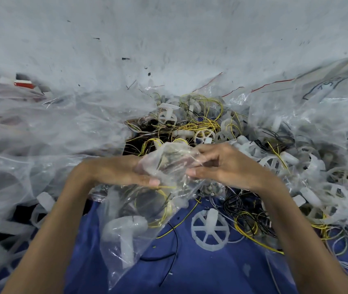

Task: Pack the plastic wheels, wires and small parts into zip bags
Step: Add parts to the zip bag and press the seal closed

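The fingers [151, 182] of the left hand [122, 172] and those of the right hand [224, 166] grasp the crumpled upper edge of one clear zip bag [168, 166], thumbs on the near side and the other fingers behind or over the film. Motion blur hides the exact finger placement.

The zip bag hangs from this grip down toward the viewer. Inside it lie a white plastic part [126, 228] and a loop of yellow wire [160, 221].

- Under the zip bag: a blue cloth [190, 272].
- Just right of the zip bag, on the cloth: a single white spoked wheel [210, 232] and a thin black wire [176, 240].
- Beyond and right of the zip bag: a loose pile [200, 124] of white wheels, yellow and black wires and small parts.
- Left of the zip bag: a heap of clear plastic film [41, 145].
- Far beyond the zip bag: a scuffed grey surface [168, 39].
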`<move>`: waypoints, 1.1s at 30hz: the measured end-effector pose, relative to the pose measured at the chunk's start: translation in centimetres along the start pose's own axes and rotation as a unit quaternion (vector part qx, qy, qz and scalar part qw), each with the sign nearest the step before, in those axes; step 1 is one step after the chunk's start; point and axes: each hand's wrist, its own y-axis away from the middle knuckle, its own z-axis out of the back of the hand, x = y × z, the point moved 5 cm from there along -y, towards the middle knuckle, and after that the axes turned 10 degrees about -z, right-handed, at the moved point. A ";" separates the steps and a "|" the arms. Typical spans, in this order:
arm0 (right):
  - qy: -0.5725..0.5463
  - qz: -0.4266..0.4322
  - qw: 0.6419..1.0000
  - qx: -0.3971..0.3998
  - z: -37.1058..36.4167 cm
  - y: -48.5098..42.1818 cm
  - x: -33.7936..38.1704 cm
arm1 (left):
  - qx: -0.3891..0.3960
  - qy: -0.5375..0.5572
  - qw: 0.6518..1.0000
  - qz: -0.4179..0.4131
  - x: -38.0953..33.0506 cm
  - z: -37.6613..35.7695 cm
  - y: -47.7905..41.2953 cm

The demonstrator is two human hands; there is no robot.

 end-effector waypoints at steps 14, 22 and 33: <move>-0.085 -0.057 0.992 -0.079 -1.2 -2.3 -5.5 | -0.037 -0.199 0.977 0.067 -4.7 0.7 2.5; 0.296 -0.160 0.940 -0.051 -4.3 -3.2 -8.5 | 0.045 -0.075 0.990 0.113 -3.6 -2.3 -0.6; 0.185 -0.099 0.968 -0.139 -1.6 -2.8 -7.2 | 0.009 -0.250 0.956 0.154 -3.4 -0.6 0.2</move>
